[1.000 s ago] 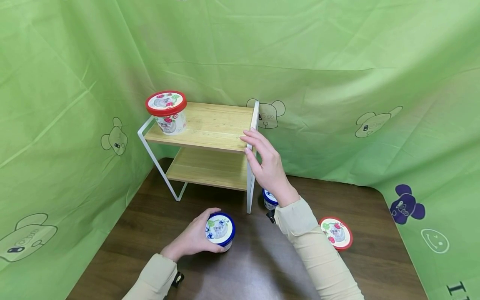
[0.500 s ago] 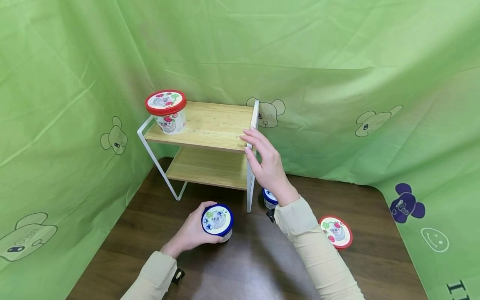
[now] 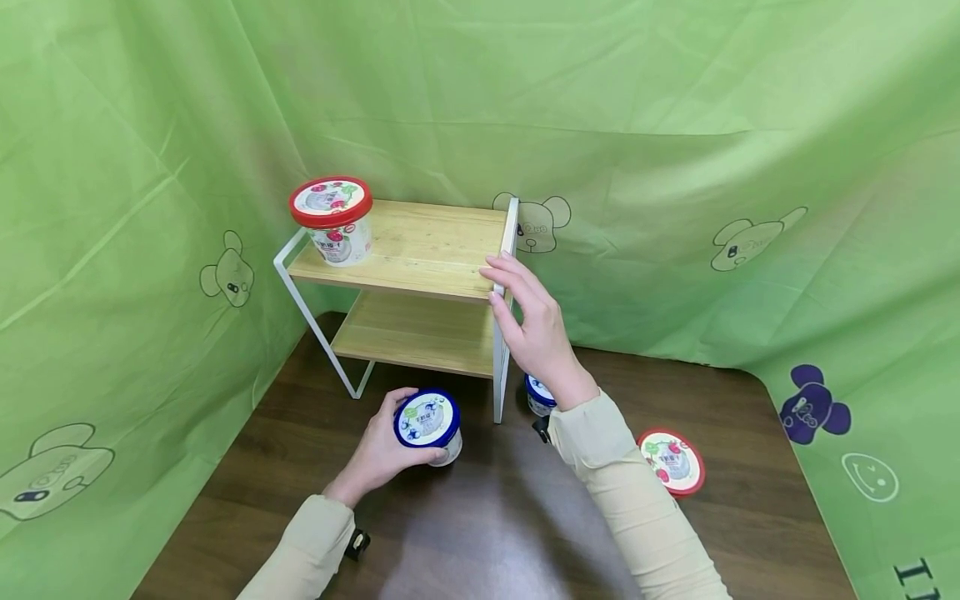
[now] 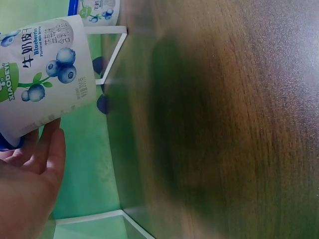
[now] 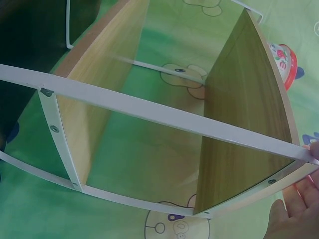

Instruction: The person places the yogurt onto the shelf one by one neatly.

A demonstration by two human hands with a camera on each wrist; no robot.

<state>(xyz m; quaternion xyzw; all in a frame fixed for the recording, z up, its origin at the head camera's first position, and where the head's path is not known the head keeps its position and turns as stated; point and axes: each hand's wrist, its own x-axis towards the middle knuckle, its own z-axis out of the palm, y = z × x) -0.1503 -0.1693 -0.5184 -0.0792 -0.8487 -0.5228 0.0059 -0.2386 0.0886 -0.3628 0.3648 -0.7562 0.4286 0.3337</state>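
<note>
From where I stand, the left hand [image 3: 378, 446] has thumb and fingers curled round a blue-lidded tub [image 3: 430, 427], held just off the desk [image 3: 480, 533] in front of the shelf unit [image 3: 442, 246]. The tub's axis, base to lid, is near upright: lid facing up, base down toward the wood. The left wrist view has that axis lying across, lid end at lower left and base to the right, with the blueberry print facing that camera.

The right hand [image 3: 538, 329] grips no tub; its fingers are nearly straight, fingertips touching the white frame [image 3: 498, 375] at the top right of the unit. A red-lidded tub [image 3: 332, 218] stands upright at the left end of the top board. On the desk, another blue-lidded tub [image 3: 540, 398] sits just right of the unit, partly hidden by the right arm, and another red-lidded tub [image 3: 672, 463] shows beside the sleeve.
</note>
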